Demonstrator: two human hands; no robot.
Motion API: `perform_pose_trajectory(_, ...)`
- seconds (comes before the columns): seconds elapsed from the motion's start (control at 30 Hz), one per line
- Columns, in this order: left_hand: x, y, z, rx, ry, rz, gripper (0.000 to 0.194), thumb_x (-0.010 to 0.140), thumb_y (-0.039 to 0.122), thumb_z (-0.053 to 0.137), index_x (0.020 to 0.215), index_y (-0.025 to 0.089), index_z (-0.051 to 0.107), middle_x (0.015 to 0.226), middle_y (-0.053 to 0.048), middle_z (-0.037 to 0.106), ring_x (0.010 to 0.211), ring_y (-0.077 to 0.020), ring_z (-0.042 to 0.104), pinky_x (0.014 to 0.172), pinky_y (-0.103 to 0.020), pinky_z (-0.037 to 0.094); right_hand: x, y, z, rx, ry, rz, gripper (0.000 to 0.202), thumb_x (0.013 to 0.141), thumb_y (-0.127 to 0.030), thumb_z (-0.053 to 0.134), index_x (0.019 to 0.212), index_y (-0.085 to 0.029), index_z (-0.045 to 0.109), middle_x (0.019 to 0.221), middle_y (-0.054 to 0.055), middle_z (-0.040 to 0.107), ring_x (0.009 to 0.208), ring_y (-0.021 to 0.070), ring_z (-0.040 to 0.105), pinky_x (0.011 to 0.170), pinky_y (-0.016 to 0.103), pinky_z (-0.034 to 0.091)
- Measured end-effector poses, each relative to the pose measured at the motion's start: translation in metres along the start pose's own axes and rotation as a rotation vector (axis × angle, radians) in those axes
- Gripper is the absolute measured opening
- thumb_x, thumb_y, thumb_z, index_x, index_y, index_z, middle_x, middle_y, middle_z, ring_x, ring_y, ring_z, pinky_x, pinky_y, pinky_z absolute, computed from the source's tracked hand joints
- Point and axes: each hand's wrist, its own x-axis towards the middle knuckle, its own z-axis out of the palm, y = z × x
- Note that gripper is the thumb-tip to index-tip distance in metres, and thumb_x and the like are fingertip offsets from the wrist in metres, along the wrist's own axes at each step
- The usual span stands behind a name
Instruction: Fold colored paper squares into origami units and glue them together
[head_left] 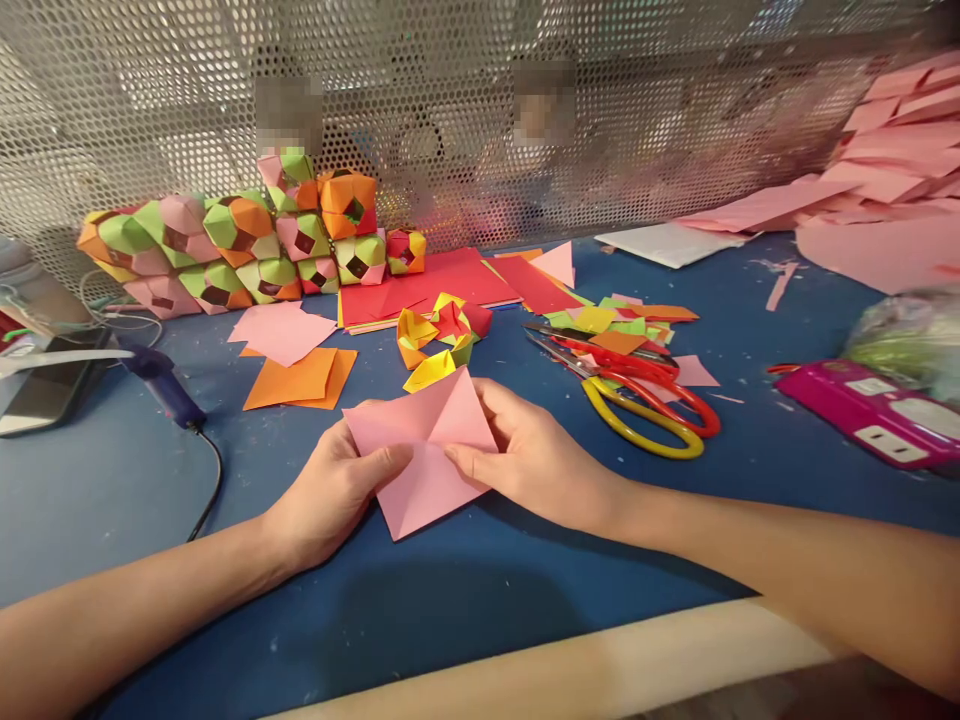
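Both hands' grips, left hand (330, 485) and right hand (536, 455), hold the pink square (431, 470) above the desk (285, 600), fingers mostly hidden behind it. Beyond the square, the folded ring (442, 335) is partly covered; bare desk lies nearer.

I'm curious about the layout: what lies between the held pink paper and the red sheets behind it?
Between the pink paper and red sheets sits an open folded-paper piece in yellow, orange, red and green, as the head view shows.
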Motion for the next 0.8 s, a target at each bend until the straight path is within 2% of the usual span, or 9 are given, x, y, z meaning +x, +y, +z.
perform_pose_trajectory(0.2,-0.002,-0.001,-0.002,0.124,0.039,0.041,0.018,0.08,0.022,0.063,0.096,0.016,0.058,0.094,-0.005,0.064,0.08,-0.0154,0.059,0.073,-0.027,0.046,-0.002,-0.001,0.001,-0.038,0.005,0.016,0.023,0.078,-0.017,0.057,0.1,-0.019,0.052,0.091,0.001,0.063,0.079,0.0145,0.059,0.066,0.025,0.05)
perform_pose_trajectory(0.33,-0.002,-0.001,-0.001,0.159,0.02,0.058,0.012,0.082,0.024,0.061,0.09,0.017,0.057,0.088,-0.001,0.06,0.079,-0.0142,0.057,0.071,-0.027,0.045,-0.001,0.001,0.002,-0.032,0.008,0.0,0.024,0.079,-0.017,0.057,0.102,-0.019,0.052,0.09,0.001,0.062,0.08,0.0146,0.059,0.067,0.026,0.05)
perform_pose_trajectory(0.47,-0.002,-0.001,-0.001,0.108,-0.006,0.033,0.013,0.08,0.021,0.061,0.092,0.018,0.056,0.088,-0.001,0.061,0.079,-0.014,0.057,0.072,-0.026,0.045,-0.001,0.001,0.002,-0.024,0.008,-0.002,0.023,0.078,-0.017,0.057,0.101,-0.018,0.052,0.088,0.001,0.062,0.079,0.0147,0.059,0.066,0.026,0.05)
perform_pose_trajectory(0.57,-0.002,0.003,0.001,-0.01,0.012,0.049,0.018,0.078,0.02,0.063,0.095,0.019,0.056,0.086,-0.001,0.061,0.078,-0.0137,0.057,0.073,-0.025,0.045,0.0,0.0,-0.001,-0.025,0.022,-0.019,0.025,0.077,-0.016,0.057,0.102,-0.018,0.052,0.089,0.002,0.063,0.078,0.0146,0.06,0.066,0.025,0.05)
perform_pose_trajectory(0.7,0.002,0.009,0.001,-0.124,0.116,0.097,0.017,0.083,0.034,0.055,0.089,0.019,0.058,0.08,-0.001,0.061,0.073,-0.0134,0.056,0.066,-0.023,0.046,0.003,-0.004,-0.009,-0.04,0.011,-0.014,0.034,0.076,-0.008,0.051,0.107,-0.019,0.051,0.089,0.0,0.064,0.073,0.0122,0.059,0.064,0.023,0.049)
perform_pose_trajectory(0.8,0.003,0.008,-0.001,-0.028,0.119,0.08,0.023,0.082,0.041,0.055,0.085,0.018,0.059,0.078,-0.001,0.061,0.071,-0.0132,0.056,0.065,-0.023,0.045,0.005,-0.006,-0.013,-0.119,-0.055,-0.001,0.033,0.074,-0.007,0.05,0.104,-0.019,0.054,0.086,-0.001,0.064,0.07,0.0119,0.059,0.06,0.023,0.048)
